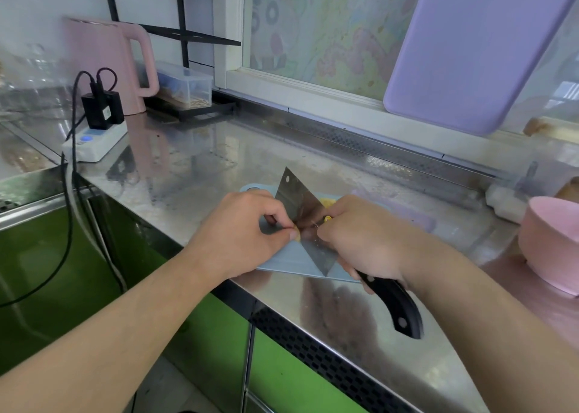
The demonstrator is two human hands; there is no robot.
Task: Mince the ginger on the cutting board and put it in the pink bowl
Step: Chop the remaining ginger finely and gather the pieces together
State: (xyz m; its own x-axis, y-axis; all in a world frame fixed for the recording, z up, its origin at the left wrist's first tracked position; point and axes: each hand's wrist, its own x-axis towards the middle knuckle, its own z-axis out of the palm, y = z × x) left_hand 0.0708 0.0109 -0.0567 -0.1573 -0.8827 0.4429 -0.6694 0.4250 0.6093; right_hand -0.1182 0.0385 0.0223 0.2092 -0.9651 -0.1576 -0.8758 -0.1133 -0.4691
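Note:
A pale blue cutting board [289, 264] lies on the steel counter. My left hand [242, 235] pinches a small yellow piece of ginger [297, 234] against the board. My right hand [360, 234] grips a cleaver [305, 217] by its black handle [398, 309], blade edge down right beside my left fingertips. More yellow ginger [327, 202] shows behind the blade, partly hidden. The pink bowl [551, 243] stands at the right edge of the counter.
A pink kettle [112, 61] and a white power strip [94, 143] with black plugs and cables sit at the back left. A clear plastic box [185, 83] is behind them. A lilac board [470, 46] leans on the window. The counter's front edge runs close below the cutting board.

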